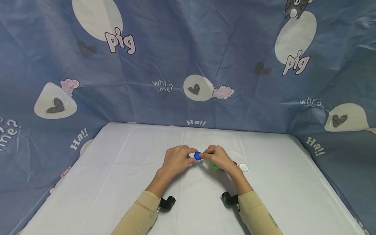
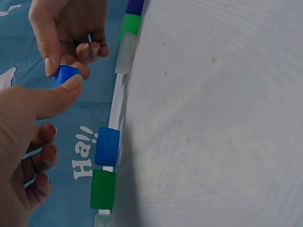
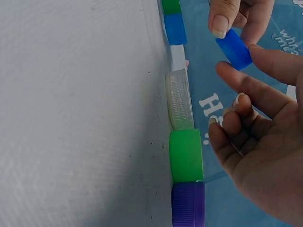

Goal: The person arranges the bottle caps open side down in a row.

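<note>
Both hands meet over the white table around a blue bottle cap [image 1: 198, 155]. My left hand [image 1: 177, 158] pinches the cap between thumb and index finger from the left. From the opposite side the thumb and index finger of my right hand [image 1: 218, 157] hold it too. In the right wrist view the blue cap [image 3: 234, 49] is raised off the table and tilted, its ribbed side showing. The other fingers of both hands are loosely bent. Below the hands stand a clear cap [image 3: 180, 100] and a bright green cap [image 3: 185, 155].
Beside the bright green cap is a purple cap [image 3: 188, 203]. Another blue cap [image 2: 107, 146] and a dark green cap [image 2: 102, 189] stand by the left hand. A white cap [image 1: 243, 167] lies right of the right hand. Blue printed cloth [image 1: 188, 58] hangs behind the table [image 1: 123, 182].
</note>
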Motion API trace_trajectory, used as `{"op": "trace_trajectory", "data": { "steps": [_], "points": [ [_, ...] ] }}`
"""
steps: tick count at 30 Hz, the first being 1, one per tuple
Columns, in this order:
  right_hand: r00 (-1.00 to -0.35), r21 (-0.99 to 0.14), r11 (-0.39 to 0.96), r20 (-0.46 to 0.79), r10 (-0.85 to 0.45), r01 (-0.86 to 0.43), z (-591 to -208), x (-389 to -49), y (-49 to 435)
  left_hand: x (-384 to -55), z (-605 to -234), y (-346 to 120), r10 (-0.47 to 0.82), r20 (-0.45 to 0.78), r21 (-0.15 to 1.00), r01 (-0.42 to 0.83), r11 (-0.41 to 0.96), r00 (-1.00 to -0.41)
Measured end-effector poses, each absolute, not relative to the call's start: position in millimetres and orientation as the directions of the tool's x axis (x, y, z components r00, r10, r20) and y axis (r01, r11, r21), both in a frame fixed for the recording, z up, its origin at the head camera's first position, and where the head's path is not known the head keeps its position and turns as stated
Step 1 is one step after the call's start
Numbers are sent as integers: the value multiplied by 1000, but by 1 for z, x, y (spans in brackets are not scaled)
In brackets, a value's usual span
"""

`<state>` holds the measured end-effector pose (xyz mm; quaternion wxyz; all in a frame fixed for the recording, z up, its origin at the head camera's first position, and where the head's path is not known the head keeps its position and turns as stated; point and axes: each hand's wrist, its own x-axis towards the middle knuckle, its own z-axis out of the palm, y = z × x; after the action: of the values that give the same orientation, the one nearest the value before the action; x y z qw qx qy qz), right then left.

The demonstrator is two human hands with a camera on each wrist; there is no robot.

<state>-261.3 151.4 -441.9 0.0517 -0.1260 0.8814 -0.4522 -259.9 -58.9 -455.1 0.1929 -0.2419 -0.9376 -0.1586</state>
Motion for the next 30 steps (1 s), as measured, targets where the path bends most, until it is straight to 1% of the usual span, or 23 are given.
{"op": "trace_trajectory", "data": {
  "steps": [4,8,14,18,30],
  "points": [
    [-962,-800,572,27,-271,-183,-442,-261,151,-259,-454,-59,391,412,200,500,843,-823],
    [-959,-785,587,34,-281,-199,-441,-260,151,-258,-453,-60,384,387,220,489,844,-838],
    [-939,-725,618,120,-321,-304,-441,-261,147,-258,-452,-60,371,346,240,463,853,-862],
    [-923,-700,623,145,-357,-350,-442,-262,145,-258,-450,-62,360,314,248,441,862,-879],
    [-920,-675,638,170,-353,-370,-445,-261,142,-257,-447,-62,344,303,283,428,858,-889]
  ]
}}
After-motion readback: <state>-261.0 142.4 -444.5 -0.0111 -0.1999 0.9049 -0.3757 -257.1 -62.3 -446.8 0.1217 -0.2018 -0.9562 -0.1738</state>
